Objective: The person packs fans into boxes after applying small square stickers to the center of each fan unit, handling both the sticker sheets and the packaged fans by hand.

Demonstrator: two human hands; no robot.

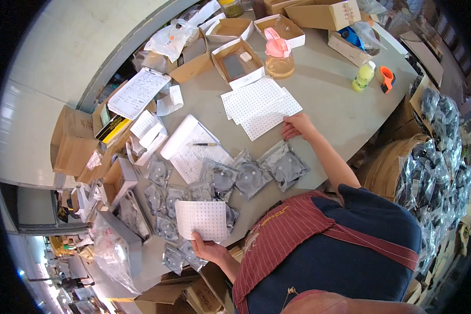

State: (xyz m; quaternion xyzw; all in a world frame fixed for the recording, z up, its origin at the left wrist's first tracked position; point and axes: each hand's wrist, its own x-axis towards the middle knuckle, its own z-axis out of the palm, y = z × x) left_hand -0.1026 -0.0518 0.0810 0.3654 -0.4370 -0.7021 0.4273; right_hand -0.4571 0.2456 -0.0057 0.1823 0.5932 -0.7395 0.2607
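My left hand [208, 250] pinches the lower edge of a white sticker sheet [201, 217] covered in rows of small printed marks, holding it over several clear plastic bags. My right hand [298, 127] has its fingers drawn together beside the corner of a pile of similar sticker sheets [269, 112] on the table. Whether something small is between those fingers, I cannot make out. Just below this hand lies a clear bag with a dark, coiled item [286, 166]. More such bags [250, 178] spread leftward, some bearing a small round white sticker.
An open notebook [193, 149] with a pen [204, 144] lies left of the sheets. Farther back stand open cartons [239, 60], a pink-lidded jug [279, 60], a yellow-green bottle [363, 77] and an orange tape dispenser [386, 78]. Bagged dark items [434, 172] fill a large carton at right.
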